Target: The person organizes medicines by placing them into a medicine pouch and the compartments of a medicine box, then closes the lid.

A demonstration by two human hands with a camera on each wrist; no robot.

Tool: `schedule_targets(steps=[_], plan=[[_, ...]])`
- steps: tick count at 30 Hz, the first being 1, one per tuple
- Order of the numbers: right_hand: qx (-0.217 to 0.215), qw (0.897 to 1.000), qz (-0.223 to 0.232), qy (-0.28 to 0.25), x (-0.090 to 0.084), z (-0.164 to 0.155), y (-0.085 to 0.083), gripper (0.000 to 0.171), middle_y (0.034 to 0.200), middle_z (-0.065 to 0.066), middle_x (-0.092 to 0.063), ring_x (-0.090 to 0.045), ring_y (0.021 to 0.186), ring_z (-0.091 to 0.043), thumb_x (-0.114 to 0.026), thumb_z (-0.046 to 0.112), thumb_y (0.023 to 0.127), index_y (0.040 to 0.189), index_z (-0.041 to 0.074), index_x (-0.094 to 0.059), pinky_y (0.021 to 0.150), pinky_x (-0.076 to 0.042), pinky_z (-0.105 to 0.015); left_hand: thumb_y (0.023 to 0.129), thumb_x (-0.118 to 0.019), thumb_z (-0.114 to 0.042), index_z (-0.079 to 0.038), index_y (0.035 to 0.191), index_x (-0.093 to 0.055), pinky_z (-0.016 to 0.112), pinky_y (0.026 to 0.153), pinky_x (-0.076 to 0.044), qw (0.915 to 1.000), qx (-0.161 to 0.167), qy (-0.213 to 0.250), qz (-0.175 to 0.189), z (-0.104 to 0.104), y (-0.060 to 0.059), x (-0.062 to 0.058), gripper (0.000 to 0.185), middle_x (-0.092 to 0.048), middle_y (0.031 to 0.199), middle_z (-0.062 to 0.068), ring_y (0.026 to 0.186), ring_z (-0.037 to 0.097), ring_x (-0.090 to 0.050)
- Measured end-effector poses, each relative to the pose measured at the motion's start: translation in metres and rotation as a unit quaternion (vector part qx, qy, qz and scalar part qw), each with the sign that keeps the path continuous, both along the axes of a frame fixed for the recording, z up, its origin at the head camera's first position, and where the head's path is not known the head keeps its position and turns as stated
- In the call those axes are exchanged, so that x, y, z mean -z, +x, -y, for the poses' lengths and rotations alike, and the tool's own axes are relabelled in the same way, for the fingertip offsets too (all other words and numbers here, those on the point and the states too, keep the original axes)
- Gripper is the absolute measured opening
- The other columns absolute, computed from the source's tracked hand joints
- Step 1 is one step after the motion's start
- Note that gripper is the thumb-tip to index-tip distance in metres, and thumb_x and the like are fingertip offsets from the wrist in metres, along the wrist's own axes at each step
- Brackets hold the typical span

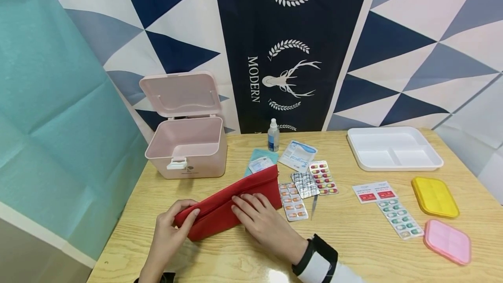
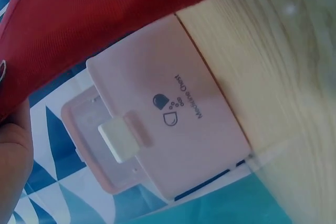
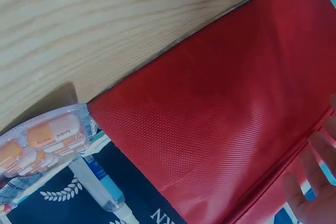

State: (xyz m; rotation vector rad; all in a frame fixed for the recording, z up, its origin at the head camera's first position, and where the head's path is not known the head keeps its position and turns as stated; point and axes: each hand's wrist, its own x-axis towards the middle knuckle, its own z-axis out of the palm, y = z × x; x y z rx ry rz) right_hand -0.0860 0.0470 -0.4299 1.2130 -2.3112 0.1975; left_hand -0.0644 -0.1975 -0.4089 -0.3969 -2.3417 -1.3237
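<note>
Two hands on the red pouch, lying low centre on the bench. The left hand curls round its near left end, gripping it; the right hand lies flat, fingers spread, pressing the middle. Just right sit blister packs; upper left stands the open pink box.

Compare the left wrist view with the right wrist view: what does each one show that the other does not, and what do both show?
Only the left wrist view shows the pink storage box with its white latch, standing on the table behind the pouch. Only the right wrist view shows a blister pack of orange-and-white capsules lying beside the pouch's corner, and a small bottle beyond it. Both show the red pouch and the wooden table.
</note>
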Motion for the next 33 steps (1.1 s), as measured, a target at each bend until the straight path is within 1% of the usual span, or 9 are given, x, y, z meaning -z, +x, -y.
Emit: schedule_targets(steps=[2, 6, 10, 14, 19, 22, 25, 29, 33], plan=[[0.001, 1.0, 0.003, -0.002, 0.001, 0.0, 0.0, 0.05, 0.13, -0.003, -0.052, -0.044, 0.119, -0.021, -0.071, 0.022, 0.076, 0.123, 0.013, -0.054, 0.1, -0.038, -0.037, 0.075, -0.069, 0.004, -0.013, 0.093, -0.064, 0.014, 0.059, -0.051, 0.9998, 0.015, -0.016, -0.002, 0.002, -0.001, -0.002, 0.026, -0.069, 0.083, 0.003, 0.069, 0.005, -0.062], [0.003, 1.0, 0.009, -0.007, 0.0, 0.001, 0.001, 0.048, 0.125, -0.002, -0.054, -0.044, 0.118, -0.021, -0.071, 0.022, 0.077, 0.121, 0.013, -0.055, 0.101, -0.038, -0.037, 0.077, -0.07, -0.005, -0.018, 0.095, -0.063, 0.013, 0.064, -0.051, 0.996, 0.053, -0.071, -0.008, 0.006, -0.006, -0.011, 0.023, -0.069, 0.084, -0.003, 0.072, 0.003, -0.063], [0.002, 1.0, 0.01, -0.008, -0.001, 0.002, 0.001, 0.044, 0.121, -0.002, -0.056, -0.045, 0.117, -0.02, -0.069, 0.021, 0.079, 0.12, 0.013, -0.055, 0.1, -0.038, -0.036, 0.081, -0.068, -0.011, -0.021, 0.098, -0.062, 0.015, 0.064, -0.051, 0.9882, 0.092, -0.121, 0.017, 0.006, -0.014, -0.022, 0.021, -0.068, 0.085, -0.007, 0.075, 0.001, -0.063], [-0.002, 1.0, 0.003, -0.012, -0.002, 0.003, 0.001, 0.044, 0.118, -0.002, -0.058, -0.047, 0.114, -0.02, -0.069, 0.021, 0.079, 0.12, 0.012, -0.055, 0.099, -0.038, -0.036, 0.083, -0.066, -0.015, -0.022, 0.102, -0.062, 0.017, 0.063, -0.051, 0.9737, 0.129, -0.182, 0.049, 0.004, -0.022, -0.035, 0.021, -0.067, 0.091, -0.009, 0.077, 0.0, -0.06], [-0.007, 1.0, -0.01, -0.017, -0.002, 0.005, 0.001, 0.041, 0.112, -0.002, -0.058, -0.05, 0.107, -0.018, -0.07, 0.019, 0.078, 0.117, 0.011, -0.057, 0.097, -0.039, -0.035, 0.085, -0.063, -0.014, -0.022, 0.116, -0.058, 0.022, 0.073, -0.053, 0.9514, 0.174, -0.245, 0.069, 0.001, -0.032, -0.048, 0.032, -0.065, 0.105, -0.007, 0.084, 0.002, -0.061], [-0.013, 1.0, -0.006, -0.017, -0.002, 0.006, 0.002, 0.03, 0.11, -0.001, -0.058, -0.05, 0.103, -0.017, -0.063, 0.017, 0.085, 0.113, 0.012, -0.058, 0.097, -0.039, -0.035, 0.086, -0.062, -0.011, -0.025, 0.123, -0.055, 0.024, 0.078, -0.053, 0.9431, 0.198, -0.256, 0.077, -0.002, -0.036, -0.051, 0.04, -0.063, 0.113, -0.008, 0.09, 0.002, -0.06], [-0.019, 1.0, -0.003, -0.021, -0.003, 0.005, 0.004, 0.02, 0.109, -0.001, -0.057, -0.049, 0.103, -0.017, -0.046, 0.016, 0.095, 0.11, 0.012, -0.059, 0.097, -0.039, -0.035, 0.086, -0.059, -0.007, -0.026, 0.125, -0.055, 0.026, 0.083, -0.052, 0.9361, 0.222, -0.263, 0.074, -0.002, -0.041, -0.05, 0.043, -0.061, 0.118, -0.009, 0.098, 0.004, -0.059], [-0.021, 0.999, -0.013, -0.03, -0.004, 0.005, 0.006, 0.037, 0.106, 0.0, -0.059, -0.051, 0.1, -0.016, -0.023, 0.018, 0.102, 0.106, 0.013, -0.059, 0.094, -0.04, -0.034, 0.087, -0.056, -0.002, -0.022, 0.125, -0.056, 0.029, 0.086, -0.05, 0.93, 0.248, -0.26, 0.075, 0.0, -0.047, -0.047, 0.043, -0.06, 0.121, -0.006, 0.104, 0.009, -0.058], [-0.02, 0.999, -0.034, -0.031, -0.006, 0.005, 0.007, 0.039, 0.1, 0.003, -0.061, -0.053, 0.093, -0.013, -0.021, 0.016, 0.101, 0.101, 0.013, -0.06, 0.089, -0.042, -0.031, 0.088, -0.055, -0.003, -0.021, 0.126, -0.055, 0.027, 0.085, -0.051, 0.9314, 0.25, -0.247, 0.094, 0.003, -0.052, -0.046, 0.041, -0.06, 0.12, -0.004, 0.102, 0.008, -0.058]])
